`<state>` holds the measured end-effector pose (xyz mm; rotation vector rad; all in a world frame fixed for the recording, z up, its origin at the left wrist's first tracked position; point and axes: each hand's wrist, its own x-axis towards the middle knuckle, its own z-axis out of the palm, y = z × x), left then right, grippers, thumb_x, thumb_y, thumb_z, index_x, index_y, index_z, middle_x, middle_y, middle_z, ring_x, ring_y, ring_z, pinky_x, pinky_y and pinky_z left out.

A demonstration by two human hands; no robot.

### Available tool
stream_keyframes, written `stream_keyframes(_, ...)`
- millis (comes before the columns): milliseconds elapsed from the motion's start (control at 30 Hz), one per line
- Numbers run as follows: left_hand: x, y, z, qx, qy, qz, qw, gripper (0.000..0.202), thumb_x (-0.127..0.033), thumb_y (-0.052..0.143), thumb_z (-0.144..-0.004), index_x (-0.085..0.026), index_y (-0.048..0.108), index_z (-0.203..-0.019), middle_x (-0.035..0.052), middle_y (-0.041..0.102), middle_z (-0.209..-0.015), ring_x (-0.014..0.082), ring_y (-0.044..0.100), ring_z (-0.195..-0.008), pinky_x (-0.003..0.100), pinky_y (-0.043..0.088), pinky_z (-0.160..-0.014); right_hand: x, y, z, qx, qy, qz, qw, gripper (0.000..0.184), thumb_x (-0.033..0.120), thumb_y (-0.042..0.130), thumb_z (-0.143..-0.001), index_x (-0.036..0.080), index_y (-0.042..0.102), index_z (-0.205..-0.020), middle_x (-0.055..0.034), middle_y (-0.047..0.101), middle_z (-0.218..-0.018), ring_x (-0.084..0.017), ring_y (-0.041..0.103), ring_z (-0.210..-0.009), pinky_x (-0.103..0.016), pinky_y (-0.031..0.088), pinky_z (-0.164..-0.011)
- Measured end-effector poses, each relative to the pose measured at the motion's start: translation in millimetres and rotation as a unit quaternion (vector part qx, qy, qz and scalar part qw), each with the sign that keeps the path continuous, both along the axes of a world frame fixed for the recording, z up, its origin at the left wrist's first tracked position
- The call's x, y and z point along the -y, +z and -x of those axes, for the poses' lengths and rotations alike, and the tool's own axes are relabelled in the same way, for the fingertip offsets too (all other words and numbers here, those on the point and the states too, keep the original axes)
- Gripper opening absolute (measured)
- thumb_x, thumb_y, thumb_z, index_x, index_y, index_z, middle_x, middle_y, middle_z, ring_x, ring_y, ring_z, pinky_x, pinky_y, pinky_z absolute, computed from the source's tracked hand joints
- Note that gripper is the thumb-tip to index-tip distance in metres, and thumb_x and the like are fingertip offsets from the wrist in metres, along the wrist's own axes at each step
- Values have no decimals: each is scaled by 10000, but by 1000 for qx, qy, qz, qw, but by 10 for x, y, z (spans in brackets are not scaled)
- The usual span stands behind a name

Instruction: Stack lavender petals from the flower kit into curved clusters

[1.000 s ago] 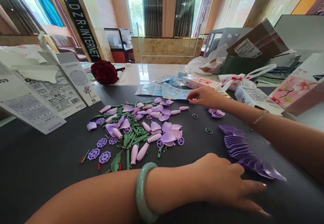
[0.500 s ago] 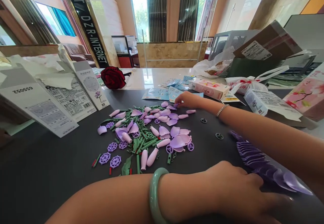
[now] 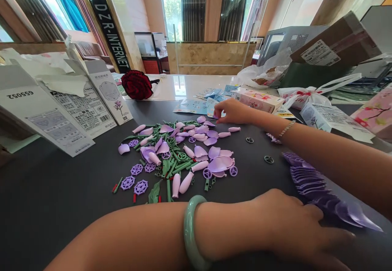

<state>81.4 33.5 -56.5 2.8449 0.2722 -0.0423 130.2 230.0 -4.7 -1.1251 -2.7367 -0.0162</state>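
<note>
Lilac plastic petals (image 3: 199, 152) and green stems (image 3: 180, 165) lie in a loose heap on the dark tabletop (image 3: 61, 205); the head view shows the right hand (image 3: 232, 111) reaching over the heap's far edge, its fingers (image 3: 218, 113) bunched together and pointing left, tips pinched down among the petals there; whether they grip a small piece is too hidden to tell; the left hand (image 3: 294, 226), a jade bangle (image 3: 191, 230) on its wrist, lies at lower right with its fingertips (image 3: 337, 236) spread on the tabletop, pointing right, just beside a fanned row of purple petals (image 3: 318, 189); that row's long axis runs diagonally from upper left to lower right, each petal overlapping the next; two dark green spoked discs (image 3: 268, 159) lie right of the heap; purple web-shaped pieces (image 3: 134, 185) sit at its near edge; printed cardboard box flaps (image 3: 79, 111) stand at left, with a red block rose (image 3: 136, 85) behind them; blue paper packets (image 3: 190, 106) and a pink box (image 3: 257, 100) lie beyond the right hand.
</note>
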Motion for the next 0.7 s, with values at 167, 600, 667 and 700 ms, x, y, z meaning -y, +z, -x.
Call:
stream_keyframes(167, -3, 20, -5, -6, -4, -9, 1000, 570, -563, 249, -971, -247, 350, -1435, 74, 580, -1170, 259, 629, -998, 315, 455, -595, 222, 161, -645, -19, -33, 9, 999, 220, 397, 727, -680, 216, 639, -769, -22, 689, -808, -200, 618, -770, -330, 446, -696)
stream_keyframes(600, 42, 48, 14, -5, 9, -42, 999, 564, -557, 211, -984, -237, 359, -1423, 80, 589, -1190, 259, 630, -1027, 326, 476, -615, 568, -38, -1869, -76, -153, 143, 975, 584, 407, 754, -598, 232, 640, -1144, -101, 699, -938, -299, 632, -874, -425, 509, -776)
stream_keyframes(667, 45, 60, 15, -14, 8, -48, 999, 567, -565, 231, -979, -239, 351, -1426, 73, 583, -1192, 260, 629, -1019, 331, 477, -620, 577, -83, -1882, -80, -149, 164, 972, 612, 395, 741, -602, 223, 625, -1178, -96, 700, -929, -292, 630, -874, -421, 513, -774)
stream_keyframes(700, 47, 66, 16, -18, 8, -50, 999, 570, -569, 232, -978, -239, 349, -1428, 71, 581, -1194, 260, 627, -1019, 334, 478, -624, 582, -101, -1875, -77, -144, 172, 971, 614, 394, 729, -611, 217, 619, -1189, -91, 699, -924, -283, 630, -863, -420, 515, -772)
